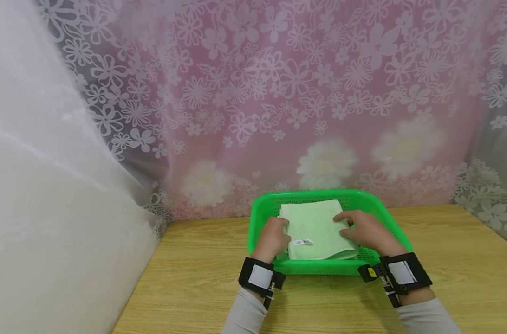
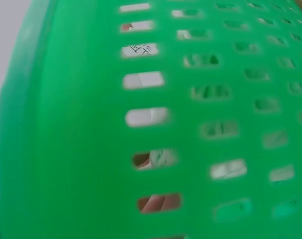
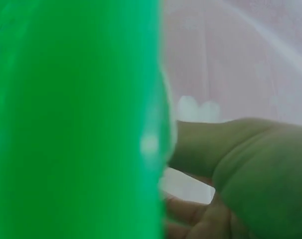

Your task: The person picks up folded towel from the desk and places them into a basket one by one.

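Note:
A pale green folded towel (image 1: 316, 227) with a small white label lies inside a green plastic basket (image 1: 320, 267). Layers show along its edges; whether it is one towel or a stack I cannot tell. At its left edge my left hand (image 1: 271, 240) holds it with curled fingers. My right hand (image 1: 368, 230) grips the opposite edge, thumb and forefinger on the cloth. In the left wrist view, the slotted basket wall (image 2: 91, 149) hides most of that hand. The basket rim (image 3: 91, 124) covers much of the right wrist view, beside the right thumb (image 3: 201, 144).
The basket stands on a wood-grain table (image 1: 186, 273), close to a pink flowered curtain (image 1: 278, 116) behind it. A white translucent sheet (image 1: 61, 208) hangs down on the left side.

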Demonstrator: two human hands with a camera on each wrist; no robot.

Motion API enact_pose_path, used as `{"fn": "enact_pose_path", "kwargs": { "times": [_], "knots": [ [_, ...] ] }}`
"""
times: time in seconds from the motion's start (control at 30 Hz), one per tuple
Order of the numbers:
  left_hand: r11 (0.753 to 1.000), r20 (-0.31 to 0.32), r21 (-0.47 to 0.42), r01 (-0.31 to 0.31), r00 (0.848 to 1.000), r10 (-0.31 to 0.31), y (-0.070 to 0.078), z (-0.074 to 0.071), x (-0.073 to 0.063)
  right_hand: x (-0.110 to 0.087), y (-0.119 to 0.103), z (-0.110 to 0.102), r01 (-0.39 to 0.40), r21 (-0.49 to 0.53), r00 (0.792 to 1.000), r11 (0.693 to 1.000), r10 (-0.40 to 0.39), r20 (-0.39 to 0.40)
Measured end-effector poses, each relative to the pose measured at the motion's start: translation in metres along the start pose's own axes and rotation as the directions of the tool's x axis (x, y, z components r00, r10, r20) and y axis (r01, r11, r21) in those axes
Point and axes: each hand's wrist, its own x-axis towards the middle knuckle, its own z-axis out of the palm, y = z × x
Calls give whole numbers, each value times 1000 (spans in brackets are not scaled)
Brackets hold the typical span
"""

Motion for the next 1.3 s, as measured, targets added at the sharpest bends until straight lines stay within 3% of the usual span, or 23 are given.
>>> {"fn": "enact_pose_path", "kwargs": {
  "times": [0.3, 0.7, 0.83, 0.93, 1.03, 1.17, 1.3],
  "knots": [
    [1000, 9, 21, 21, 1000, -21, 1, 1, -2, 1, -5, 3, -10, -81, 1000, 997, 9, -20],
    [996, 29, 46, 70, 997, -72, -1, 6, 0, -1, -5, 2, 24, -156, 998, 988, -15, 64],
    [996, 22, 61, 70, 997, -72, 1, 6, -2, -2, -6, 2, 31, -159, 999, 987, -28, 21],
    [994, 9, 105, 41, 999, -42, 5, 6, -4, -1, -10, 3, 56, -173, 997, 983, -65, -45],
    [985, 7, 170, -32, 999, 32, 10, 6, -5, 1, -17, 4, 114, -186, 989, 976, -130, -74],
    [959, 68, 247, -139, 990, 125, 16, 9, -4, 4, -23, 9, 218, -215, 974, 952, -227, -19],
    [932, 168, 307, -193, 975, 147, 18, 16, -4, 4, -23, 19, 248, -240, 969, 938, -240, 63]
  ]
}}
